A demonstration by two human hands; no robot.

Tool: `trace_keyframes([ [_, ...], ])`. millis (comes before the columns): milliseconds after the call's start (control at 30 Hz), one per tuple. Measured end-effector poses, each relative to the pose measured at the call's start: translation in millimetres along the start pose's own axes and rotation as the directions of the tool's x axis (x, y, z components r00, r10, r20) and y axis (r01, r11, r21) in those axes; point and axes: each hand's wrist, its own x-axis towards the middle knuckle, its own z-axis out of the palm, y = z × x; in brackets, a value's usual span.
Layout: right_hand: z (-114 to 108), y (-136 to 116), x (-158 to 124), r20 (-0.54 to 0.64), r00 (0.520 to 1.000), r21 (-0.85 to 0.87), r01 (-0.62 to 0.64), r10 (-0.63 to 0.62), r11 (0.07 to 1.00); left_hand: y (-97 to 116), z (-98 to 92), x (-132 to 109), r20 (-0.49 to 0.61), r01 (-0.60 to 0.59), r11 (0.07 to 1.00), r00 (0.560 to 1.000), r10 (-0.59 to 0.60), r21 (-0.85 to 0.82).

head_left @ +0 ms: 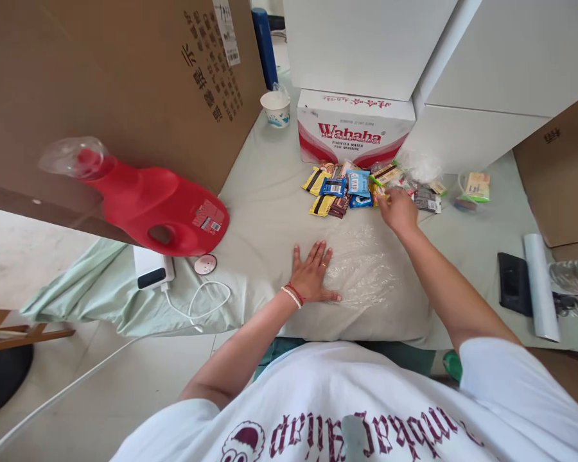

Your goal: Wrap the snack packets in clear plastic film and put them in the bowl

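My left hand (313,273) lies flat with fingers spread on the left edge of a clear plastic bag (366,273) spread on the pale green cloth (264,212). My right hand (399,208) reaches forward to a pile of small snack packets (347,186), yellow, blue and brown, in front of a Wahaha water carton (354,128). Its fingers curl down at the right side of the pile; what they touch or hold is hidden behind the hand.
A red detergent jug (158,205) lies on its side at left, by a large cardboard box (125,77). A white power bank (151,269) with cable, a paper cup (275,108), a phone (513,282), a white roll (539,282) and white cabinets (486,64) surround the cloth.
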Motion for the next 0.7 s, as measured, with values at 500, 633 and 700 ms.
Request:
trace_keyframes([
  [500, -48.0, -9.7, 0.5, 0.170, 0.941, -0.029, 0.303, -0.294, 0.953, -0.9, -1.2, 1.7, 0.017, 0.002, 1.000, 1.000, -0.002, -0.014],
  [633, -58.3, -0.3, -83.5, 0.436, 0.799, 0.037, 0.445, -0.415, 0.895, 0.7, -2.1, 4.5, 0.055, 0.006, 1.000, 0.998, -0.005, -0.021],
  [700, -44.5, -5.6, -113.7, 0.512, 0.753, 0.042, 0.458, -0.413, 0.888, 1.6, -2.4, 5.6, 0.058, 0.007, 1.000, 0.998, -0.005, -0.020],
])
